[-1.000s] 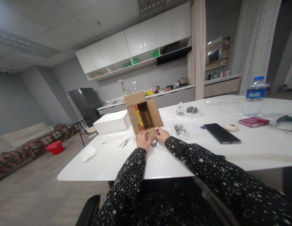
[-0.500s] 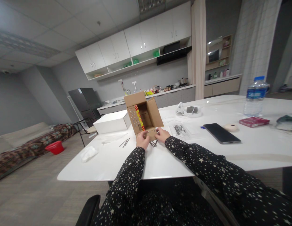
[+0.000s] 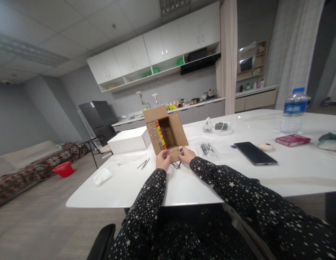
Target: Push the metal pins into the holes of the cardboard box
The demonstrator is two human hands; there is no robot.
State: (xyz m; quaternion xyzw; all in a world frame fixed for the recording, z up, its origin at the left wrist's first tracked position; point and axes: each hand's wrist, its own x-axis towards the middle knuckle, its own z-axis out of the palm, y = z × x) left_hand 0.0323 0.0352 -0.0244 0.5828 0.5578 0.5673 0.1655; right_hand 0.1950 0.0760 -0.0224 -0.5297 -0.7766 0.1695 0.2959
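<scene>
An open cardboard box point(image 3: 180, 130) stands tilted on the white table, its flaps folded outward. Its left flap carries small shiny dots and a red-and-yellow printed strip point(image 3: 160, 135). My left hand point(image 3: 163, 160) is closed at the left end of the lower front flap, fingers curled over the edge. At that flap's right corner, my right hand point(image 3: 187, 156) pinches the cardboard. A row of tiny dots runs along the flap between the hands; anything small in the fingertips is too small to make out. Several thin metal rods point(image 3: 177, 165) lie just below the flap.
Left of the box are a white box point(image 3: 128, 140), more metal rods point(image 3: 143, 164) and a crumpled tissue point(image 3: 102, 177). To the right lie a clear bag with dark pieces point(image 3: 207, 150), a phone point(image 3: 254, 153), a red box point(image 3: 292, 140) and a water bottle point(image 3: 293, 112).
My left hand has shifted very slightly to the left along the flap. The right hand and the cardboard box stay where they were.
</scene>
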